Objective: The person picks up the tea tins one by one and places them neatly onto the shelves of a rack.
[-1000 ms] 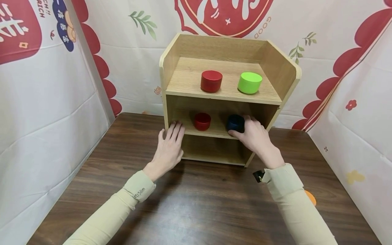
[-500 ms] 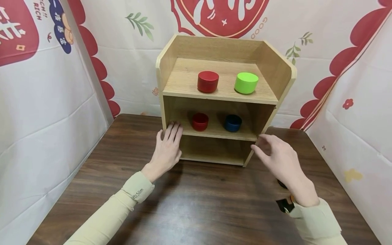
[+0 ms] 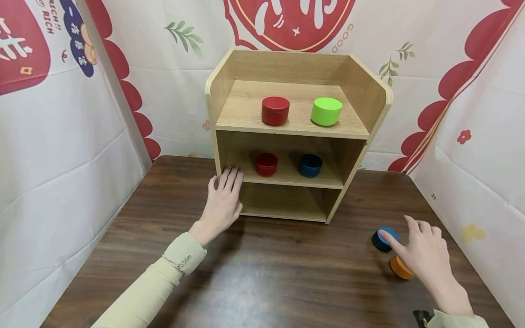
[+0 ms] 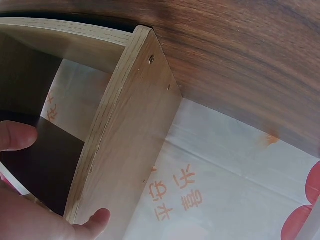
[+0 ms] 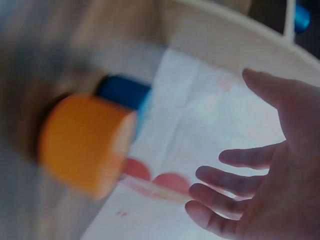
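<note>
My left hand holds the left side panel of a small wooden shelf, thumb outside and fingers inside; the left wrist view shows the thumb against the panel. Over the table's right side hangs my right hand, fingers spread and nothing in it. Beside its thumb stands a round blue tin, with an orange tin just in front, partly behind the hand. In the right wrist view the orange tin looks blurred, the blue one behind it.
On the top board stand a red tin and a green tin. The middle board bears another red tin and a blue tin. Printed cloth walls border the dark wooden table at the back and sides.
My right hand has left the blue tin on the middle board and moved right and toward me, to the tins on the table. My left hand stays at the side panel.
</note>
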`<state>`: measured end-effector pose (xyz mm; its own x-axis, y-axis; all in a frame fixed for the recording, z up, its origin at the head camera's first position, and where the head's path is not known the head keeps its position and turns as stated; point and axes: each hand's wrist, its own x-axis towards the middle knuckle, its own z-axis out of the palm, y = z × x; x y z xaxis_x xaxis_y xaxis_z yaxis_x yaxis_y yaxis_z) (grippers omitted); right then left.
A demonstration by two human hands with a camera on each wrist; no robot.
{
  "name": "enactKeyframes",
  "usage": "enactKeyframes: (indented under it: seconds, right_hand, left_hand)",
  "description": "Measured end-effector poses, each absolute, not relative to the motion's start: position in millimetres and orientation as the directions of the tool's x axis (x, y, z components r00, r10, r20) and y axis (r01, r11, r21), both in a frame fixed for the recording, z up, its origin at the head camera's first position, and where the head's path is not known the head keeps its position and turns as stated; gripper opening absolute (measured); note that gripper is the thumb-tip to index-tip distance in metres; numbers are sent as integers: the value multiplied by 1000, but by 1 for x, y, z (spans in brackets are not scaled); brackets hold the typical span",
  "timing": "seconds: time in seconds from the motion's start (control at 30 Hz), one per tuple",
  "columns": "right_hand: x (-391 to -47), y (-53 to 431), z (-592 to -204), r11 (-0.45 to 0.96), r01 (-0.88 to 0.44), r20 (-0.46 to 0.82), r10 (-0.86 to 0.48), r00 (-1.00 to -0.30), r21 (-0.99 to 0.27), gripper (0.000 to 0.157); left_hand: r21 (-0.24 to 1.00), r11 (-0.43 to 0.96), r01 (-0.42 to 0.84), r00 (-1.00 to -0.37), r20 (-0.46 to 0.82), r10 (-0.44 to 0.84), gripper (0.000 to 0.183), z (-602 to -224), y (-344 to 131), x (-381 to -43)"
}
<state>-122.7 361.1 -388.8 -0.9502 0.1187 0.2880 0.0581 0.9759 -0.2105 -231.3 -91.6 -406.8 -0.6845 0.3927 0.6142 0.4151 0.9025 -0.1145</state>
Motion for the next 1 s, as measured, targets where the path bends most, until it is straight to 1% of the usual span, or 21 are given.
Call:
enactKeyframes:
  seconds: [0.1,0.23,0.37,0.5,0.6,0.73,0.87,1.0]
  right_hand:
    - [-118,378,-403,977,110,231,152,-961,-185,96]
    - [-112,394,-415,969,137,179,174,-968,-205,100]
    - [-108,407,-420,958,171,33,183,-983,-229,106]
    - [-106,413,-424,957,164,-99,144,-985,-241,110]
    - [-107,415,-429,959,131,-130,100,-986,-253,109]
    - [-109,417,-436,955,104,-127,70,-989,-279,103]
    - [-111,419,-440,947,100,-122,66,-990,-304,96]
    - [-111,421,-442,946,97,-112,66,-992,-308,91]
  left_hand:
    - [-105,901,420,-686,613,391,77,-408,-92,-232]
    - [-97,897,432,-676,624,392,76,-408,-92,-233]
    - [-94,893,440,-665,634,394,76,-409,-91,-233]
    - [-96,895,437,-667,633,393,74,-408,-92,-233]
    - [-93,896,433,-668,635,389,73,-407,-92,-234]
    - [-100,899,425,-676,626,389,74,-406,-93,-234]
    - [-105,902,418,-686,615,389,75,-407,-93,-233]
    - [-103,900,424,-674,627,390,76,-408,-92,-232]
